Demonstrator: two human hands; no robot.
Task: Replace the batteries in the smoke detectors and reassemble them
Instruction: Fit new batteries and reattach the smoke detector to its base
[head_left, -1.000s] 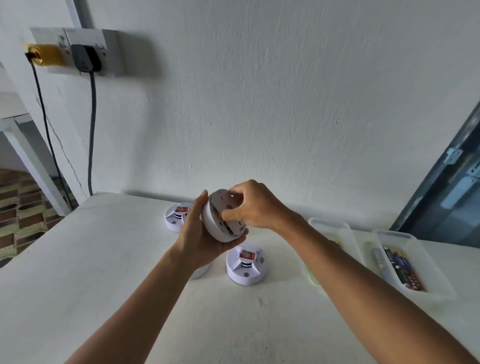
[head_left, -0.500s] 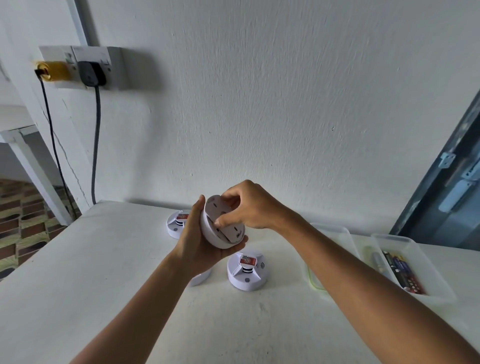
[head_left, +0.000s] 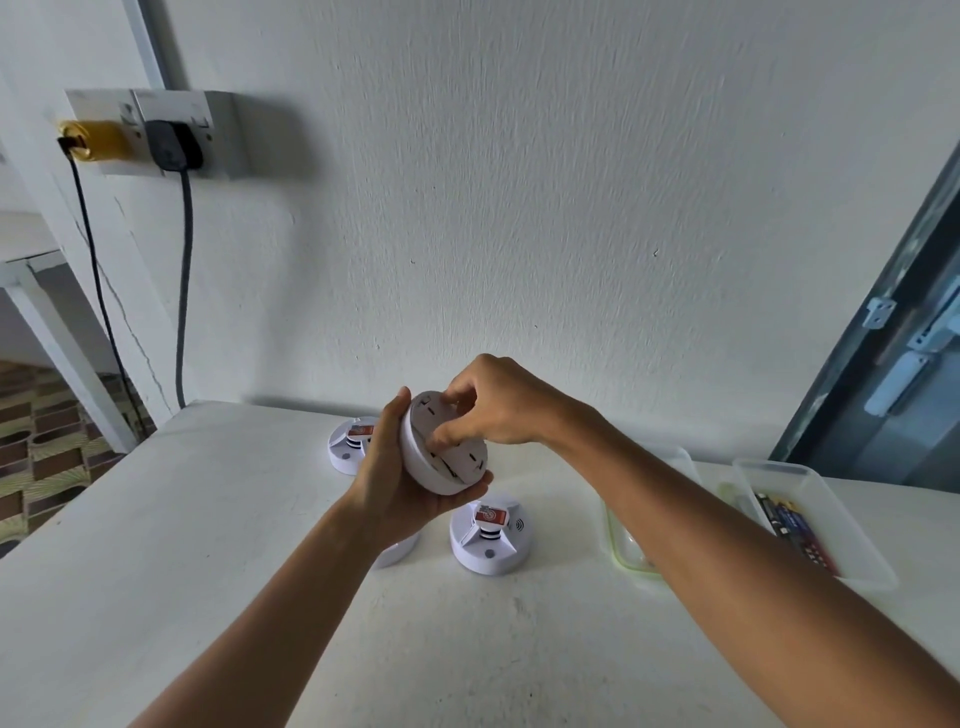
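A smoke detector (head_left: 444, 457) is cupped above the worktop (head_left: 156, 519) by the left hand (head_left: 400, 483) while its back plate is pinched by the right hand (head_left: 493, 402), so a slipped twist could drop it onto the detectors below.

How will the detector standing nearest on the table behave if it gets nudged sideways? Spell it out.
The nearest detector probably slides rather than tips: it sits low and wide on its flat base. Its smooth white plastic on the painted table suggests little grip. It looks light, since the left hand alone cradles a similar held detector.
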